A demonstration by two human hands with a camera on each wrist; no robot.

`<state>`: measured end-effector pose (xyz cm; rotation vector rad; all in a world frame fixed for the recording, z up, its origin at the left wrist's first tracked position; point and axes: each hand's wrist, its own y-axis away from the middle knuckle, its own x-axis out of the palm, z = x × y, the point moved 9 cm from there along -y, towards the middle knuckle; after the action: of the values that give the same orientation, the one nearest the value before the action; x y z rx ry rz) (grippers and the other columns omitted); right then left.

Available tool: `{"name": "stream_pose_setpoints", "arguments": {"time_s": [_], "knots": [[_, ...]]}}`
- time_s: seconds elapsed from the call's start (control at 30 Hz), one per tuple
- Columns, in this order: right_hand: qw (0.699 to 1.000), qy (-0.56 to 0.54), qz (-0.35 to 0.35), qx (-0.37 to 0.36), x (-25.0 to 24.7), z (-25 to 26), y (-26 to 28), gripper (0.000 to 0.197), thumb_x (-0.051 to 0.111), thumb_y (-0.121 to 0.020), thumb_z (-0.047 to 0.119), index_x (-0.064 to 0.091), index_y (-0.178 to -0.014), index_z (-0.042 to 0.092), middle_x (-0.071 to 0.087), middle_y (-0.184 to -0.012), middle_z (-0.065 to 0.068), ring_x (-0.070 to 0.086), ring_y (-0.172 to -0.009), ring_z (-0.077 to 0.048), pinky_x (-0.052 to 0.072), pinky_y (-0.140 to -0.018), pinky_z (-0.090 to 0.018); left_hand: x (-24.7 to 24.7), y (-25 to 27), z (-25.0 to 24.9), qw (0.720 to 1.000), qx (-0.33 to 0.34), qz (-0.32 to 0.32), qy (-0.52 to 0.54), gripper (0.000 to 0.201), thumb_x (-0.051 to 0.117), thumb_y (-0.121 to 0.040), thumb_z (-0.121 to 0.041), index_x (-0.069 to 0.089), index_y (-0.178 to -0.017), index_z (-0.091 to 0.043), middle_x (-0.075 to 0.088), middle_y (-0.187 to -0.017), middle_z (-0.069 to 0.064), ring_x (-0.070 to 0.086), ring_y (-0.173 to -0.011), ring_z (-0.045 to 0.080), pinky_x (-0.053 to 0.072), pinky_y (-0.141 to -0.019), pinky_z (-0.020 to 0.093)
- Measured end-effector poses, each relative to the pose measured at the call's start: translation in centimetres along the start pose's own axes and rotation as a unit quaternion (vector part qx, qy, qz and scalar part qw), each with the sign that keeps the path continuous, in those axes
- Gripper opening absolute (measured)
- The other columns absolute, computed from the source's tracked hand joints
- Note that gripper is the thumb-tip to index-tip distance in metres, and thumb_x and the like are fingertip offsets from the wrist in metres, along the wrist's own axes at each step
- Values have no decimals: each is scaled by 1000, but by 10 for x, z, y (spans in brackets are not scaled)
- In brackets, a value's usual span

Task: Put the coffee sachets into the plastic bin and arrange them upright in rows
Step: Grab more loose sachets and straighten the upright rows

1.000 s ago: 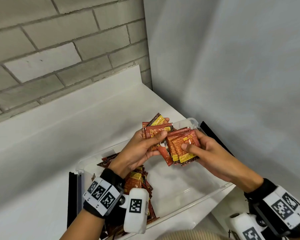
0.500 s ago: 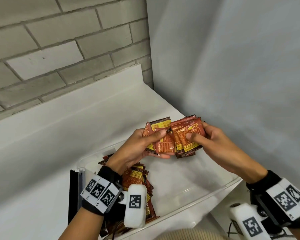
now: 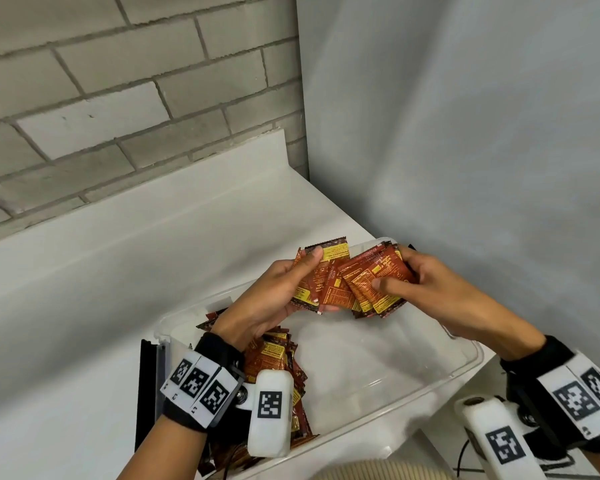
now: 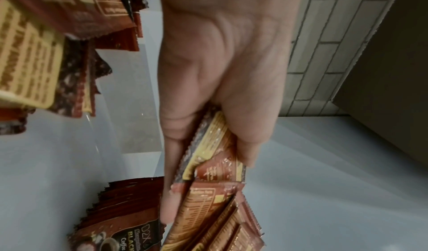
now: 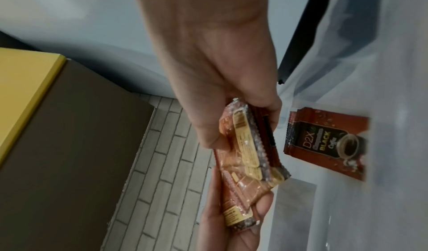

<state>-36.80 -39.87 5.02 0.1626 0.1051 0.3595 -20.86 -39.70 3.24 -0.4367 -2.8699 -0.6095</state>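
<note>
Sachets [image 3: 347,282] between both hands

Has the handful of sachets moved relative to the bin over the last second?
Yes. The fanned sachets, gripped by left hand and right hand, have shifted toward the bin's far right corner.

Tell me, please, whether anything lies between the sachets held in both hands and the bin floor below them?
Nothing visible does. The held sachets hang over a bare stretch of the bin; the loose pile lies nearer the person, under the left hand, not the right hand.
</note>
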Motion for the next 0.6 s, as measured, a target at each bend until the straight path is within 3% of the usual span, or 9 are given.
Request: {"name": "stream_pose_setpoints", "arguments": {"time_s": [0.07, 0.2, 0.37, 0.43, 0.6], "knots": [[1000, -27, -14, -1, -2, 1, 0, 20, 62, -87, 6, 62, -105, 15, 75, -92, 3, 70, -86, -10, 54, -74, -18, -2, -1, -1, 1000, 14, -12, 1, 31, 50, -95, -30, 66, -103, -5, 74, -89, 9, 70, -79, 17, 58, -70, 26], [986, -153, -65, 15, -6, 1, -1, 17, 54, -92, 4, 61, -107, 5, 73, -91, -2, 68, -83, -9, 55, -78, -17, -1, -2, -4, 999, 30, -20, 39, 24, 48, -97, -22, 66, -106, -9, 74, -95, 6, 69, -90, 17, 58, -76, 27], [979, -199, -35, 42, 16, 1, 3, 21, 51, -95, 16, 61, -112, 13, 73, -105, -2, 68, -99, -11, 54, -89, -23, 14, 0, -7, 998, 45, 21, 47, 45, 51, -84, -36, 60, -118, -8, 70, -110, 10, 66, -103, 20, 55, -86, 27], [978, -204, -16, 47, 27, 1, 5, 24, 51, -94, 19, 61, -116, 14, 72, -109, -3, 67, -104, -13, 53, -91, -25, 20, 1, -5, 997, 48, 41, 52, 44, 54, -84, -30, 58, -121, -8, 68, -115, 11, 65, -107, 22, 53, -90, 28], [985, -161, -8, 57, 37, -4, 6, 24, 48, -97, 26, 60, -118, 25, 71, -113, 2, 61, -113, -14, 39, -107, -35, 31, 3, -5, 990, 55, 77, 104, 43, 58, -89, -21, 52, -131, -19, 67, -121, 8, 63, -112, 21, 53, -87, 29]]}}
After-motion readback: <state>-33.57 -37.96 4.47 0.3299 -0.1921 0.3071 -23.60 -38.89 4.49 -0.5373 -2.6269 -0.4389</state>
